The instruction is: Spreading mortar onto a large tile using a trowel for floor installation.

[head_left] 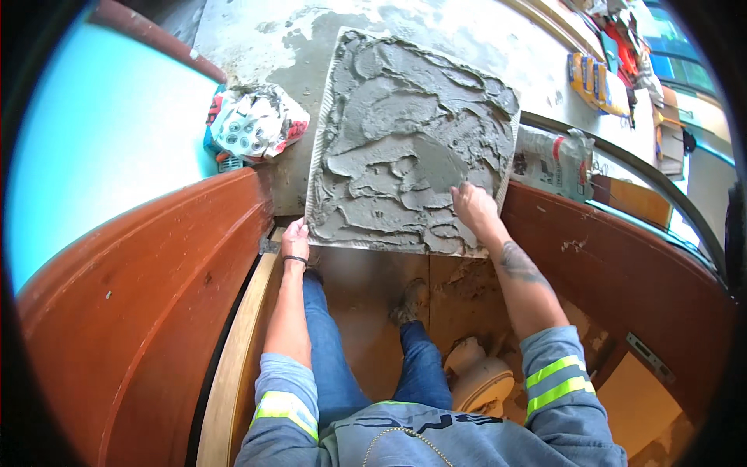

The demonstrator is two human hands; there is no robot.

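Note:
A large square tile [314, 167] lies in front of me, its upper face covered with wet grey mortar [389, 109] in rough ridges and swirls. Its pale, ridged edge shows along the sides. My left hand [296, 238] grips the tile's near left corner, fingers closed on the edge. Over the right part of the mortar, my right hand [473, 208] is closed round the handle of a trowel. The trowel's blade [440, 163] lies flat on the mortar, pointing away to the left, and is smeared the same grey. The handle is mostly hidden by my fingers.
Reddish-brown wooden door panels [148, 311] flank me on both sides. A crumpled white bag [261, 121] stands left of the tile, and a clear plastic-wrapped bag [552, 159] lies right. Yellow packages [597, 84] sit farther right. A rounded pale bucket-like object [482, 385] is by my feet.

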